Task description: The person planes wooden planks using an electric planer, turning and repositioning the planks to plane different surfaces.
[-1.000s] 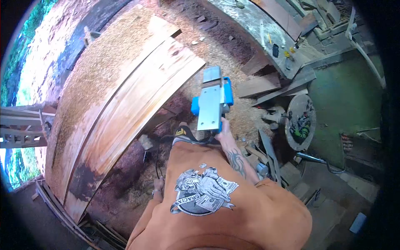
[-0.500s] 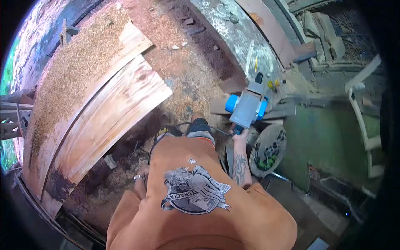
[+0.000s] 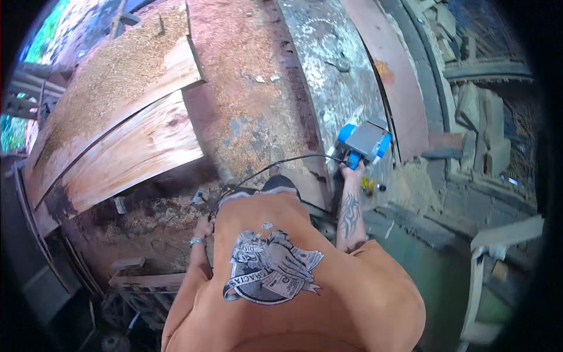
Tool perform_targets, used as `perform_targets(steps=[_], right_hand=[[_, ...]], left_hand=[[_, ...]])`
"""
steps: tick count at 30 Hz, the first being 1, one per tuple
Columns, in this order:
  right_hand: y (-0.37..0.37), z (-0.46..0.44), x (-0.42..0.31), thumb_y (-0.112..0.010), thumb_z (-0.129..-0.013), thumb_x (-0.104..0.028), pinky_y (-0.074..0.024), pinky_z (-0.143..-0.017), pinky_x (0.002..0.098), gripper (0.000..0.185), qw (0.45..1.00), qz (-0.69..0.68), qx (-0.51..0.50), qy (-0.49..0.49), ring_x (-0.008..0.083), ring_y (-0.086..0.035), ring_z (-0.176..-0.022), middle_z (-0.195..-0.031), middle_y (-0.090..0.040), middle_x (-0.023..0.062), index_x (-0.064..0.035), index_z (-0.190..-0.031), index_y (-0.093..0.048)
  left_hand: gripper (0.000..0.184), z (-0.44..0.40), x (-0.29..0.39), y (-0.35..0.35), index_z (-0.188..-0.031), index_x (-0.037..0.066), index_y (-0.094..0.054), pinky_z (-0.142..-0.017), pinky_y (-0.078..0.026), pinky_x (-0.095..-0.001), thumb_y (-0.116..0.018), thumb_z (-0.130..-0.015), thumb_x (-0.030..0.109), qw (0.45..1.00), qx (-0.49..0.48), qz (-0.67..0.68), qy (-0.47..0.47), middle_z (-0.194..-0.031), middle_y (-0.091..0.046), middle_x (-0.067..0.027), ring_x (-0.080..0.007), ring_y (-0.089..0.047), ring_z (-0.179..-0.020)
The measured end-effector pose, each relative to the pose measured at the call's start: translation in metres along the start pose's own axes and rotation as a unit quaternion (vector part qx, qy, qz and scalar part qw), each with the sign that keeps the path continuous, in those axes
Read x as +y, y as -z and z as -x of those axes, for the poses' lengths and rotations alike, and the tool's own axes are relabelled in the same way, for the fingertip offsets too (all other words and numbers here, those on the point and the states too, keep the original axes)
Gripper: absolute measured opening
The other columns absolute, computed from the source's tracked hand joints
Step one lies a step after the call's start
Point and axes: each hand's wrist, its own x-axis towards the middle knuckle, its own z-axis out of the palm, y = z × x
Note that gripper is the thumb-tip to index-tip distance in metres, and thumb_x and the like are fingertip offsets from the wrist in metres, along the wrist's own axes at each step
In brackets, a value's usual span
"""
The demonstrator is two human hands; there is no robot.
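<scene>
My right hand [image 3: 352,171] is closed around the handle of a blue electric planer [image 3: 365,141], whose flat grey metal sole faces up. The planer is over the near end of a paint-stained plank bench [image 3: 316,76]. A black power cord [image 3: 275,163] runs from the planer across in front of my legs to my left side. There my left hand [image 3: 204,226], low beside my shirt, is closed on the cord; its fingertips are partly hidden. Just right of the planer's handle lies a small yellow and black object [image 3: 369,185].
Wide wooden boards [image 3: 138,144] lie at the left, with a heap of shavings [image 3: 108,70] on the farther one. A metal tool [image 3: 339,62] rests on the bench. Wood offcuts [image 3: 495,132] and a pale frame [image 3: 478,287] stand at the right. Sawdust covers the floor.
My right hand has carried the planer forward, from beside the bench to over its near end. The cord is now stretched in an arc, and my left arm shows more. The view has turned.
</scene>
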Motion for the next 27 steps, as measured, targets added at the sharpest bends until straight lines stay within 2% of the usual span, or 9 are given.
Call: perform_targets(steps=[12,15,16,17,18,20,22,24,27], right_hand=[[-0.069,-0.022,-0.035,-0.053,-0.097,-0.033,-0.0485,-0.052,0.0310,0.021,0.998,-0.035,0.043,-0.023,0.0192,-0.057,-0.062,-0.074,-0.058,0.0030,-0.0139,-0.091,-0.057],[-0.062,-0.030,-0.028,-0.056,-0.094,-0.030,-0.0501,-0.066,0.0407,0.018,0.995,-0.087,0.046,-0.034,0.0236,-0.063,-0.075,-0.090,-0.070,0.0062,-0.0146,-0.096,-0.065],[-0.052,-0.032,-0.029,-0.060,-0.090,-0.030,-0.0505,-0.066,0.0419,0.018,0.959,0.233,0.069,0.147,0.0247,-0.064,-0.075,-0.089,-0.070,0.0062,-0.0138,-0.095,-0.066],[-0.040,-0.031,-0.029,-0.064,-0.086,-0.030,-0.0510,-0.066,0.0430,0.019,0.790,0.525,0.074,0.306,0.0258,-0.064,-0.074,-0.088,-0.071,0.0062,-0.0130,-0.094,-0.067],[-0.031,-0.029,-0.022,-0.068,-0.083,-0.029,-0.0514,-0.066,0.0442,0.020,0.512,0.744,0.050,0.427,0.0268,-0.064,-0.073,-0.088,-0.071,0.0063,-0.0122,-0.093,-0.068],[-0.020,-0.056,-0.031,-0.075,-0.073,-0.027,-0.0540,-0.067,0.0419,0.020,0.612,0.658,-0.059,0.435,0.0266,-0.066,-0.069,-0.077,-0.070,0.0051,-0.0088,-0.079,-0.069],[-0.019,-0.050,-0.050,-0.069,-0.082,-0.029,-0.0542,-0.064,0.0397,0.024,0.631,0.693,-0.083,0.338,0.0251,-0.066,-0.069,-0.080,-0.069,0.0056,-0.0076,-0.091,-0.070],[-0.011,-0.060,-0.069,-0.067,-0.085,-0.030,-0.0545,-0.064,0.0392,0.025,0.915,0.363,-0.156,0.087,0.0245,-0.066,-0.069,-0.081,-0.069,0.0058,-0.0076,-0.096,-0.070],[-0.010,-0.059,-0.074,-0.063,-0.090,-0.030,-0.0548,-0.064,0.0385,0.027,0.952,0.069,-0.213,-0.209,0.0235,-0.066,-0.068,-0.082,-0.069,0.0060,-0.0075,-0.102,-0.069]], left_hand=[[0.039,0.007,0.125,0.013,-0.107,0.005,-0.072,-0.088,-0.051,-0.0544,-0.057,-0.099,0.041,0.992,0.058,0.001,0.112,-0.103,-0.069,-0.0280,-0.0466,-0.065,-0.102],[0.039,-0.001,0.134,0.007,-0.106,0.004,-0.072,-0.088,-0.051,-0.0520,-0.058,-0.099,0.039,0.992,0.093,0.047,0.065,-0.101,-0.070,-0.0276,-0.0455,-0.066,-0.100],[0.038,-0.006,0.137,0.006,-0.107,0.004,-0.072,-0.088,-0.051,-0.0515,-0.058,-0.099,0.038,0.992,0.087,0.056,0.066,-0.102,-0.070,-0.0273,-0.0449,-0.067,-0.100],[0.037,-0.007,0.142,0.004,-0.108,0.004,-0.072,-0.088,-0.051,-0.0509,-0.058,-0.099,0.037,0.991,0.085,0.070,0.072,-0.103,-0.070,-0.0271,-0.0443,-0.067,-0.100],[0.035,-0.009,0.152,0.006,-0.114,0.006,-0.071,-0.089,-0.051,-0.0505,-0.058,-0.099,0.035,0.990,0.065,0.089,0.086,-0.109,-0.070,-0.0270,-0.0426,-0.067,-0.102],[0.037,-0.013,0.150,0.000,-0.121,0.008,-0.070,-0.088,-0.051,-0.0504,-0.059,-0.099,0.035,0.991,0.021,0.108,0.082,-0.112,-0.069,-0.0266,-0.0421,-0.067,-0.104],[0.037,-0.014,0.137,-0.016,-0.122,0.009,-0.069,-0.087,-0.051,-0.0498,-0.058,-0.099,0.035,0.994,0.085,0.050,0.040,-0.111,-0.069,-0.0269,-0.0417,-0.067,-0.103],[0.035,-0.008,0.136,-0.015,-0.120,0.009,-0.070,-0.087,-0.052,-0.0483,-0.059,-0.099,0.035,0.988,0.102,0.071,0.088,-0.108,-0.070,-0.0260,-0.0408,-0.067,-0.102],[0.032,0.009,0.136,-0.016,-0.116,0.009,-0.072,-0.086,-0.052,-0.0464,-0.060,-0.099,0.034,0.980,0.094,0.105,0.140,-0.104,-0.071,-0.0249,-0.0394,-0.068,-0.099]])
